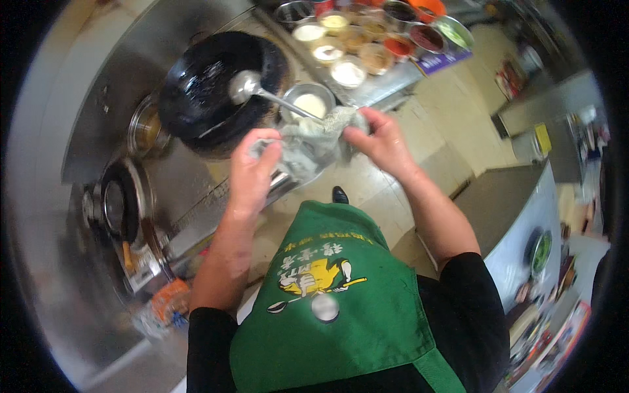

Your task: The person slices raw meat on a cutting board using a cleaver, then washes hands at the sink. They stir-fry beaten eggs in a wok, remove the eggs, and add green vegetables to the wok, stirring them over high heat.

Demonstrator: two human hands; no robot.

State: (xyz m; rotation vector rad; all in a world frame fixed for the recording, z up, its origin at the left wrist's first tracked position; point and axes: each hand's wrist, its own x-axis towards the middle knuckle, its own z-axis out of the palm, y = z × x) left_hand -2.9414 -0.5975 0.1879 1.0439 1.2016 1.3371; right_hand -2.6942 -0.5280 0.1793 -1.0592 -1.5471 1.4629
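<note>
A pale, damp-looking cloth (307, 147) is stretched between my two hands, in front of the green apron. My left hand (256, 164) grips its left end, with a bunch of fabric showing beside the thumb. The right end is pinched by the thumb and fingers of my right hand (381, 140). Just beyond the cloth, a metal ladle (245, 87) rests with its bowl in a large black wok (211, 83). Its handle crosses a metal bowl (319, 93) with pale contents, and the cloth hides the handle's near end.
Several seasoning containers (348, 72) crowd the counter at the top. Left of the wok sits a round metal pot (145, 125); nearer are a pan with a strainer (115, 204) and an orange plastic bag (169, 299). A steel worktable (521, 211) stands at the right.
</note>
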